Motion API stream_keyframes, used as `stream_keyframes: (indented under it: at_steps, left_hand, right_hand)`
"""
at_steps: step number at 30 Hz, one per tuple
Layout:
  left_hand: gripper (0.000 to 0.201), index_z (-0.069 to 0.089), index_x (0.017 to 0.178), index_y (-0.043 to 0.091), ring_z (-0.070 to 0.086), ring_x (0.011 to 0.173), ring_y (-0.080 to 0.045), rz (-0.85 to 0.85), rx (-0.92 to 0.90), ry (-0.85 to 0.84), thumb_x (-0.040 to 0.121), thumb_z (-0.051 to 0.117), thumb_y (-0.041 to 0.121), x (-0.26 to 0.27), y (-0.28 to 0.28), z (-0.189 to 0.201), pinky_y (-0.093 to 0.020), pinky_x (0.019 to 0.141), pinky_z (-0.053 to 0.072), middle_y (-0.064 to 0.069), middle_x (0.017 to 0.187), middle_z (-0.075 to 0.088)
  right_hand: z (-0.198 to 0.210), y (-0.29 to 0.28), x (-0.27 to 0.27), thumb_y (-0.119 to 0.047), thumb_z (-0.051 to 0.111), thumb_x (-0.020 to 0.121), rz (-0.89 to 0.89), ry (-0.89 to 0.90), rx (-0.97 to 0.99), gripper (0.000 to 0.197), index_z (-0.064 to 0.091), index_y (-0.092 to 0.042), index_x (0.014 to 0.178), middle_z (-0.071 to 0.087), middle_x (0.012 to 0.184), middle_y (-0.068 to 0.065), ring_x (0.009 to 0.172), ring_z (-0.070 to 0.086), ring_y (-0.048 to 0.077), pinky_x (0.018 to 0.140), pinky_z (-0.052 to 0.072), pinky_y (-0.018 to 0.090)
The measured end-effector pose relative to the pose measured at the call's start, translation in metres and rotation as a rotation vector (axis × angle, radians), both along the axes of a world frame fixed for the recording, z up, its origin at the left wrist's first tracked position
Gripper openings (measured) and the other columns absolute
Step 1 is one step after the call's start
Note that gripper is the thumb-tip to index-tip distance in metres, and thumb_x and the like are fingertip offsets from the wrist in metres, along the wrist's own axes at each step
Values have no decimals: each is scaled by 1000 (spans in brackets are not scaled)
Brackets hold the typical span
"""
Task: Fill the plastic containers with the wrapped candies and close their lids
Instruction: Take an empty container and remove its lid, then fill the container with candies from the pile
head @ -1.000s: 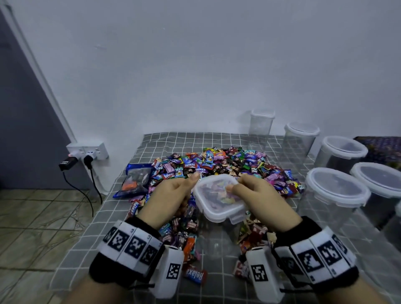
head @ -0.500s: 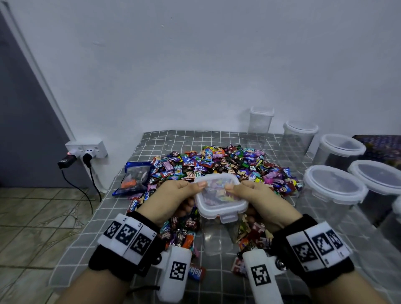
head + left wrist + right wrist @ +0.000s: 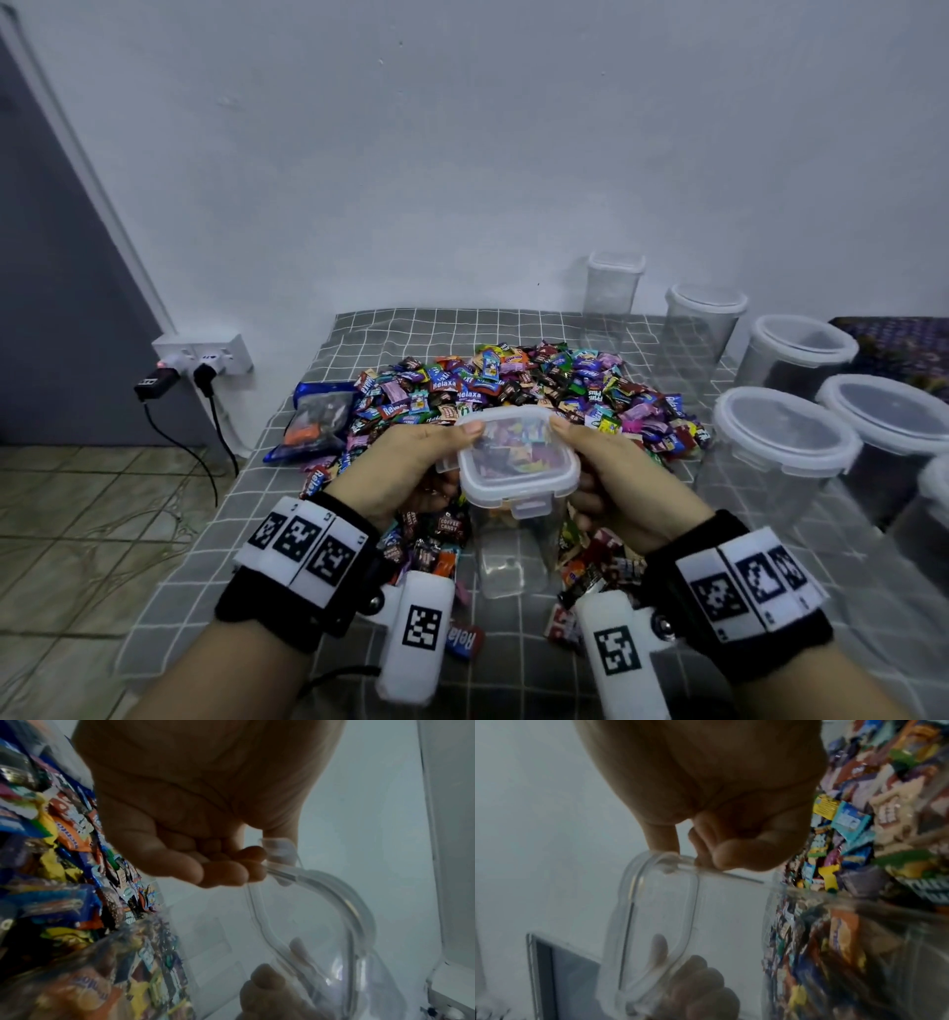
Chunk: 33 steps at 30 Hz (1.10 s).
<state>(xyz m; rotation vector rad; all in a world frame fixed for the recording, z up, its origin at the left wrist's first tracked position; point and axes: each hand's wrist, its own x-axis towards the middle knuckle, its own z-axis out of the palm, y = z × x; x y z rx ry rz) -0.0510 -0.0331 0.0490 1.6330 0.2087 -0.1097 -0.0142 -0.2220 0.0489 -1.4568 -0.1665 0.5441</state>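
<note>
A grey checked table [image 3: 390, 329] carries a candy heap [image 3: 518, 390]. At the heap's near edge stands a clear container [image 3: 513, 545]; its lid [image 3: 518, 457] is pinched by the left hand [image 3: 411, 473] and right hand [image 3: 621, 483], thumbs on top.

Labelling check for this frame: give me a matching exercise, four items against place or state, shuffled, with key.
Items:
1. square container
2. candy pile
3. blue bag
4. round containers

Places or states:
A. lidded, along the table's right side
B. flat, left of the pile
C. held between left hand and right hand
D. loose on the checked cloth

Pairs: 1-C, 2-D, 3-B, 4-A
</note>
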Motion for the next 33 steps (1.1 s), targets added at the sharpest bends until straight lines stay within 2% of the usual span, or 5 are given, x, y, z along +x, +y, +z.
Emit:
stream_keyframes:
  at_steps: [8, 12, 16, 19, 33]
  left_hand:
    - [31, 64, 72, 14, 48, 42, -5, -14, 8, 19, 71, 62, 45, 1, 0, 2, -16, 41, 40, 5, 51, 55]
    - [37, 55, 73, 15, 50, 47, -7, 13, 155, -47, 70, 67, 50, 0, 2, 1, -22, 46, 43, 0, 63, 56]
    - [66, 50, 107, 36, 60, 91, -9, 51, 403, -231, 52, 67, 69, 3, 10, 5, -34, 83, 51, 7, 102, 59]
    - [105, 28, 136, 48, 49, 117, 3, -202, 455, -291, 42, 69, 75, 3, 6, 13, -25, 97, 43, 17, 129, 45]
    - [114, 9, 147, 44, 39, 122, -4, -361, 910, -407, 55, 75, 58, -2, -12, 30, -29, 105, 35, 14, 135, 41]
  right_hand:
    - [-6, 1, 8, -16, 50, 93, -51, 43, 208, 29, 42, -12, 66, 31, 37, -4, 29, 23, 6, 32, 25, 15]
    - [-12, -5, 6, -39, 59, 86, -16, -145, -5, 32, 46, -11, 76, 45, 53, 1, 42, 40, 10, 38, 37, 20]
    - [-26, -22, 7, -71, 72, 54, 137, -284, -95, 74, 53, -25, 108, 67, 106, -9, 98, 65, 13, 83, 54, 35]
    - [-26, -25, 2, -46, 80, 60, 339, -360, -115, 84, 38, -36, 132, 55, 127, -21, 121, 51, 2, 98, 45, 26]
    - [-31, -13, -3, -29, 82, 64, 258, -492, -295, 75, 47, -28, 130, 60, 122, -18, 115, 53, -3, 100, 44, 29]
